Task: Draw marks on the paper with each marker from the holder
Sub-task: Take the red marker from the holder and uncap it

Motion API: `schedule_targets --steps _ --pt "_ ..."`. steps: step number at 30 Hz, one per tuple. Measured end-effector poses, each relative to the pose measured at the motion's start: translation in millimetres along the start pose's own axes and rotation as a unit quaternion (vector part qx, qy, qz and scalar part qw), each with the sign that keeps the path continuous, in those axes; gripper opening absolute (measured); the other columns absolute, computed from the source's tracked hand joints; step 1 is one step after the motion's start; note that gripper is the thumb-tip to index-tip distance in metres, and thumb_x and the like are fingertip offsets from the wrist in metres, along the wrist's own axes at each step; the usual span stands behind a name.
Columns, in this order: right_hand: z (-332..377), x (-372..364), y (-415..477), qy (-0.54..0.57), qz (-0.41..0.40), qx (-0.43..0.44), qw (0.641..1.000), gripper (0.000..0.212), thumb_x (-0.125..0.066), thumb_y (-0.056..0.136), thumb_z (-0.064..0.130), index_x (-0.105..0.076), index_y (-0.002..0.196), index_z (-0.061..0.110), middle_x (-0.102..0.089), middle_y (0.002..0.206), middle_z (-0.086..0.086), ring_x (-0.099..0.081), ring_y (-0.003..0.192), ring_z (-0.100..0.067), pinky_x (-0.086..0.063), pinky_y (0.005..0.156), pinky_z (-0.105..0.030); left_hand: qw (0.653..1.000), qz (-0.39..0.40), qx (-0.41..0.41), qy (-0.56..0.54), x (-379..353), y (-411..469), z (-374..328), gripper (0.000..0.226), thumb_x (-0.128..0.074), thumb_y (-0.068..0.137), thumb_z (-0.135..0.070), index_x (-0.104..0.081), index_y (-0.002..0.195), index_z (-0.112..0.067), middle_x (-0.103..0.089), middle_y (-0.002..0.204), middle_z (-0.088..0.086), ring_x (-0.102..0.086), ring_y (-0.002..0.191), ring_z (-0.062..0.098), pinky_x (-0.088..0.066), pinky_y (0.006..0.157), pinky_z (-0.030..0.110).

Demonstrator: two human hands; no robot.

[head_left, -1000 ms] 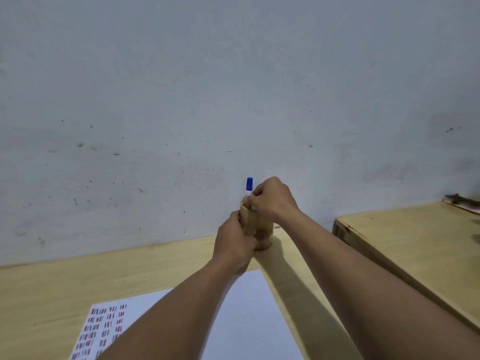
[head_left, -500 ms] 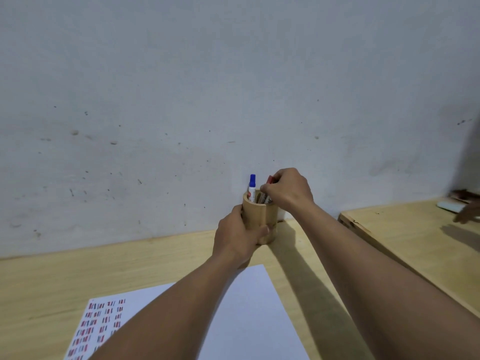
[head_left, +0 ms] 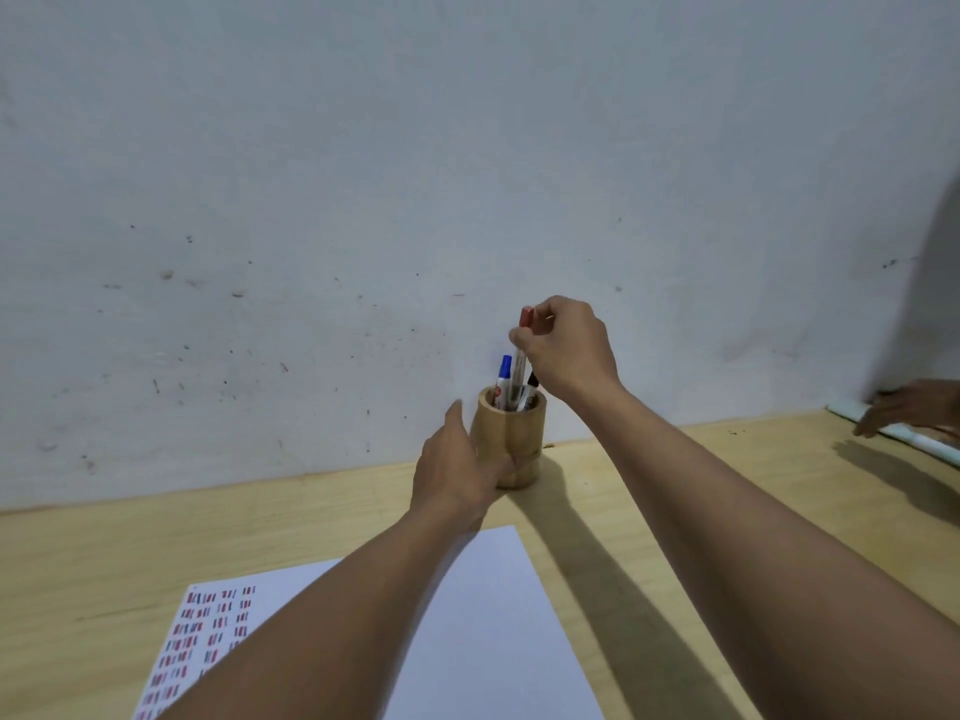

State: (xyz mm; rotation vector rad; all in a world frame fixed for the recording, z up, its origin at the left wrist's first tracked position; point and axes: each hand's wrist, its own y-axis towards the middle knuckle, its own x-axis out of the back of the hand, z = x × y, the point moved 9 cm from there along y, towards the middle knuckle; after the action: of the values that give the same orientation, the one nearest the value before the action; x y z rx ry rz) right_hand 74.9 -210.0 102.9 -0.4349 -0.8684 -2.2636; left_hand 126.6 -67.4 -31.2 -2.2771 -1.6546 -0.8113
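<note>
Withdrawal step: right hand (head_left: pixel 563 350) pinches the red marker (head_left: pixel 522 350) above the holder (head_left: pixel 511 439), left hand (head_left: pixel 457 467) open beside it; next, uncapping over the paper (head_left: pixel 488 641).

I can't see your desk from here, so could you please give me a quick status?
Right hand shut on red marker, partly out of holder. Left hand open beside holder. Nothing in the way.
</note>
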Motion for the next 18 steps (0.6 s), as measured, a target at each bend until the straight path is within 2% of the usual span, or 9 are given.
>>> schedule_targets --steps 3,6,7,9,12,16,18 --pt "26 13 -9 0.015 -0.006 0.044 0.999 0.012 -0.063 0.095 0.022 -0.065 0.106 0.016 -0.070 0.090 0.004 -0.072 0.065 -0.015 -0.060 0.067 -0.038 1.000 -0.026 0.001 0.004 24 -7 -8 0.106 -0.083 0.078 -0.033 -0.017 0.160 -0.019 -0.047 0.153 0.010 -0.045 0.139 0.028 -0.042 0.102 0.036" --pt "51 22 -23 0.042 0.004 0.080 0.996 0.018 -0.060 0.098 0.025 -0.062 0.115 0.019 -0.067 0.096 0.009 -0.072 0.055 -0.010 -0.062 0.065 -0.040 0.998 -0.066 -0.005 -0.002 55 -17 -17 0.093 -0.079 0.084 -0.029 -0.023 0.159 -0.022 -0.049 0.151 0.008 -0.047 0.138 0.028 -0.043 0.109 0.042" --pt "59 23 -28 0.045 0.009 0.089 0.995 0.020 -0.059 0.099 0.025 -0.062 0.118 0.019 -0.067 0.098 0.009 -0.072 0.056 -0.010 -0.062 0.066 -0.041 0.997 -0.081 -0.010 -0.016 67 -21 -20 0.084 -0.075 0.087 -0.027 -0.028 0.157 -0.023 -0.052 0.148 0.008 -0.050 0.134 0.027 -0.044 0.108 0.042" --pt "73 25 -40 0.038 0.020 0.110 0.993 0.024 -0.058 0.101 0.026 -0.063 0.124 0.022 -0.066 0.098 0.010 -0.073 0.059 -0.010 -0.063 0.067 -0.041 0.992 -0.113 -0.026 -0.049 91 -32 -29 0.062 -0.066 0.094 -0.023 -0.040 0.151 -0.022 -0.059 0.139 0.006 -0.058 0.123 0.023 -0.048 0.099 0.035" --pt "89 25 -60 0.022 0.049 0.124 0.991 0.025 -0.062 0.098 0.023 -0.068 0.122 0.020 -0.069 0.097 0.006 -0.073 0.063 -0.008 -0.063 0.068 -0.039 0.981 -0.168 -0.052 -0.087 130 -53 -48 0.036 -0.052 0.100 -0.022 -0.061 0.135 -0.022 -0.069 0.123 0.001 -0.064 0.110 0.020 -0.043 0.086 0.026" --pt "96 23 -88 0.010 0.076 0.121 0.990 0.024 -0.072 0.091 0.020 -0.063 0.114 0.019 -0.070 0.093 0.005 -0.074 0.067 -0.011 -0.062 0.065 -0.036 0.963 -0.161 -0.078 -0.202 161 -81 -67 0.016 -0.057 0.098 -0.032 -0.072 0.103 -0.031 -0.077 0.091 -0.007 -0.074 0.085 0.011 -0.058 0.087 0.036" --pt "101 20 -102 0.000 0.088 0.132 0.987 0.025 -0.073 0.088 0.020 -0.058 0.108 0.021 -0.069 0.089 0.006 -0.073 0.070 -0.013 -0.060 0.068 -0.039 0.961 -0.129 -0.086 -0.231 166 -90 -72 0.013 -0.063 0.096 -0.034 -0.075 0.096 -0.031 -0.079 0.089 -0.005 -0.075 0.081 0.010 -0.061 0.086 0.038"
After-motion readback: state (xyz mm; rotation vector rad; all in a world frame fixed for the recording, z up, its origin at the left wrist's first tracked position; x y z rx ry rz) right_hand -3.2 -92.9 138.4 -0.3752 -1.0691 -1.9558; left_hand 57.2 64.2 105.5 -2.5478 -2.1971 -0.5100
